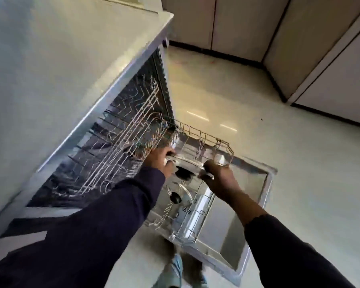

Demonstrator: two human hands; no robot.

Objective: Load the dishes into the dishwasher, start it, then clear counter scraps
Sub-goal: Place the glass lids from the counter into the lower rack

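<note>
The dishwasher stands open under the counter, its door (256, 235) folded down flat over the floor. The lower wire rack (208, 140) is pulled out above the door. Both my hands hold a glass lid (187, 163) with a black knob over that rack: my left hand (160, 161) grips its left rim, my right hand (216, 173) grips its right rim. A second glass lid (181, 196) with a black knob lies in the rack just below. The upper wire rack (121, 146) sits partly slid out, to the left of my hands.
The pale countertop (71, 59) runs along the left, its edge above the dishwasher opening. Tall cabinet doors (247, 23) line the far wall and right side. Glossy pale floor (299, 163) spreads to the right of the door. My feet (175, 273) stand beside the door's near corner.
</note>
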